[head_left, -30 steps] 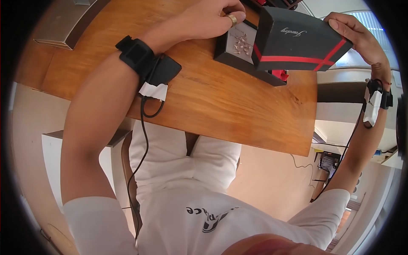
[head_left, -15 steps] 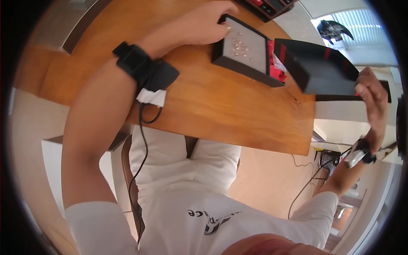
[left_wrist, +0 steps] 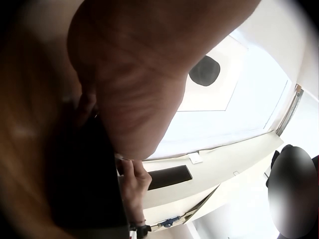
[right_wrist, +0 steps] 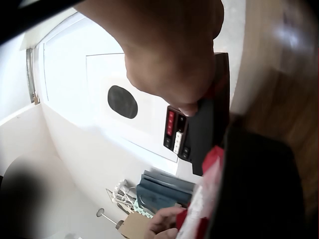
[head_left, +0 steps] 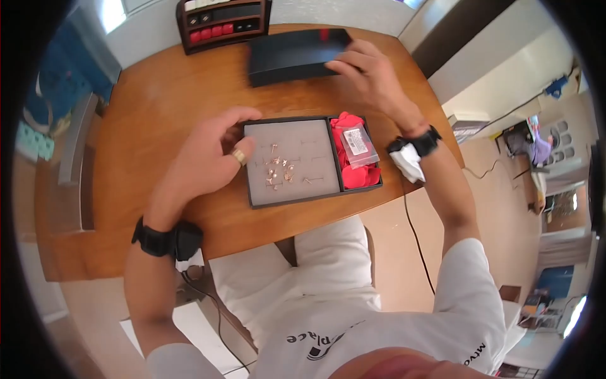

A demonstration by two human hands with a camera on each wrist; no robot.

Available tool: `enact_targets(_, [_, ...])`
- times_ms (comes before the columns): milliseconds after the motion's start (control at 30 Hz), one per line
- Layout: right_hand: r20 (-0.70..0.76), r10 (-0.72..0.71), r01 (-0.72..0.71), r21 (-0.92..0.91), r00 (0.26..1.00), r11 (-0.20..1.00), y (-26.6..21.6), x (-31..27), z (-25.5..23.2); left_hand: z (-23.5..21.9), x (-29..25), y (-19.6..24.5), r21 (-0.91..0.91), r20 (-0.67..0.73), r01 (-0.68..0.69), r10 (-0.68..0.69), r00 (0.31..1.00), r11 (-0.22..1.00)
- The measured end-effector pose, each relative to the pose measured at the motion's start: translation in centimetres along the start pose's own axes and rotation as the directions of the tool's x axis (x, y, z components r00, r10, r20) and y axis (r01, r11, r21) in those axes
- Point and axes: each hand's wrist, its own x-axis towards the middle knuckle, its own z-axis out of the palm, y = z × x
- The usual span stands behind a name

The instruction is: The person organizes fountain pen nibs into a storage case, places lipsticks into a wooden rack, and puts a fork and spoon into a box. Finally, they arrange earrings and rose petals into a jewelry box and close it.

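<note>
In the head view, a black box lies on the wooden table, its grey pad bearing several small gold-coloured jewelry pieces. Its right compartment holds red petal-like pieces and a clear labelled packet. My left hand grips the box's left edge, thumb at the rim; the left wrist view shows that hand over the dark box. Beyond the box, my right hand pinches the right end of the black lid, raised and blurred; the right wrist view shows this hand at the lid.
A small dark display rack with red and white items stands at the table's back left. A grey metallic object lies along the left side. The table's front edge runs close to the person's lap. A cable hangs from the right wrist.
The lid has moved off the box and swung from the right to behind it, held in my right hand. The head view has turned, and the box now shows its whole inside.
</note>
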Motion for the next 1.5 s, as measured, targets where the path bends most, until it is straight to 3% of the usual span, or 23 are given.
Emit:
enact_targets(67, [-0.02, -0.076, 0.077, 0.051, 0.997, 0.996, -0.3, 0.6, 2.7, -0.2, 0.1, 0.2, 0.005, 0.017, 0.096, -0.096, 0.995, 0.995])
enact_targets(133, [0.012, -0.064, 0.062, 0.108, 0.998, 0.992, 0.3, 0.7, 4.1, -0.1, -0.3, -0.4, -0.004, -0.033, 0.043, -0.043, 0.999, 0.999])
enact_targets(167, [0.056, -0.066, 0.057, 0.152, 0.996, 0.987, 0.5, 0.7, 5.0, -0.1, -0.4, -0.7, -0.003, -0.033, 0.08, -0.08, 0.996, 0.997])
enact_targets(200, [0.013, -0.102, 0.1, 0.117, 0.995, 0.988, 0.6, 0.4, 5.2, 0.0, -0.4, -0.8, 0.009, -0.048, 0.046, -0.045, 0.998, 0.999])
enact_targets(267, [0.023, 0.025, -0.029, 0.217, 0.999, 0.976, 0.1, 0.4, 3.7, -0.3, -0.3, -0.9, 0.019, -0.06, 0.056, -0.055, 0.997, 0.998])
enact_targets(333, [0.01, 0.108, -0.108, 0.193, 0.994, 0.975, -1.0, 0.3, 1.2, -1.0, -0.4, -0.3, 0.126, -0.02, 0.039, -0.037, 0.999, 0.991])
enact_targets(400, [-0.101, 0.055, -0.036, 0.178, 0.993, 0.983, -4.9, 0.9, -0.2, -1.2, -0.5, 0.4, 0.179, -0.017, 0.078, -0.076, 0.997, 0.981])
enact_targets(467, [0.241, 0.156, -0.22, 0.267, 0.958, 0.938, -8.6, 0.3, -2.7, -1.1, -0.3, 0.1, 0.227, -0.002, 0.098, -0.101, 0.995, 0.969])
enact_targets(533, [0.279, -0.18, 0.081, 0.332, 0.943, 0.94, -10.5, 0.5, -2.8, -0.6, -0.4, -0.5, 0.152, -0.083, -0.057, 0.07, 0.994, 0.987])
enact_targets(567, [0.302, -0.302, 0.185, 0.361, 0.904, 0.914, -11.4, 0.6, -2.7, -0.5, -0.4, -0.4, 0.155, -0.075, -0.038, 0.05, 0.996, 0.987])
enact_targets(667, [0.382, -0.338, 0.207, 0.344, 0.86, 0.916, -13.6, -0.2, -1.4, -0.7, -0.5, 0.2, 0.154, -0.085, -0.016, 0.029, 0.996, 0.988])
enact_targets(733, [0.383, -0.321, 0.191, 0.34, 0.866, 0.921, -13.7, -0.4, -0.3, -0.8, -0.3, 0.5, 0.319, -0.054, -0.182, 0.209, 0.976, 0.93])
enact_targets(767, [0.384, -0.316, 0.188, 0.337, 0.867, 0.923, -13.6, -0.5, 0.3, -0.9, -0.2, 0.5, 0.316, -0.056, -0.182, 0.21, 0.976, 0.931])
enact_targets(867, [0.269, -0.349, 0.264, 0.305, 0.898, 0.915, -13.0, -1.1, 2.6, -0.8, -0.2, -0.3, 0.341, -0.052, -0.245, 0.279, 0.959, 0.908])
enact_targets(967, [0.28, -0.311, 0.221, 0.312, 0.908, 0.924, -12.9, -1.5, 3.2, -0.4, 0.1, -1.5, 0.263, -0.114, -0.442, 0.483, 0.868, 0.857])
enact_targets(1133, [0.253, -0.37, 0.271, 0.352, 0.894, 0.896, -12.5, -1.5, 3.4, -0.5, -0.1, 0.6, 0.355, 0.001, -0.26, 0.278, 0.961, 0.898])
enact_targets(1267, [0.197, -0.369, 0.288, 0.344, 0.908, 0.894, -12.6, -1.7, 3.5, -0.7, 0.0, 0.2, 0.326, 0.019, -0.283, 0.292, 0.956, 0.902])
enact_targets(1333, [0.122, -0.305, 0.25, 0.335, 0.944, 0.908, -12.6, -1.4, 3.4, -0.4, 0.1, 0.0, 0.27, -0.023, -0.327, 0.346, 0.938, 0.906])
enact_targets(1467, [-0.024, -0.259, 0.246, 0.404, 0.966, 0.881, -11.8, -0.5, 3.3, 0.1, 0.1, 0.6, 0.323, -0.051, -0.337, 0.372, 0.927, 0.884])
enact_targets(1500, [-0.059, -0.328, 0.326, 0.374, 0.943, 0.869, -11.2, -0.4, 3.7, 0.1, 0.1, 0.7, 0.363, -0.042, -0.327, 0.366, 0.93, 0.872])
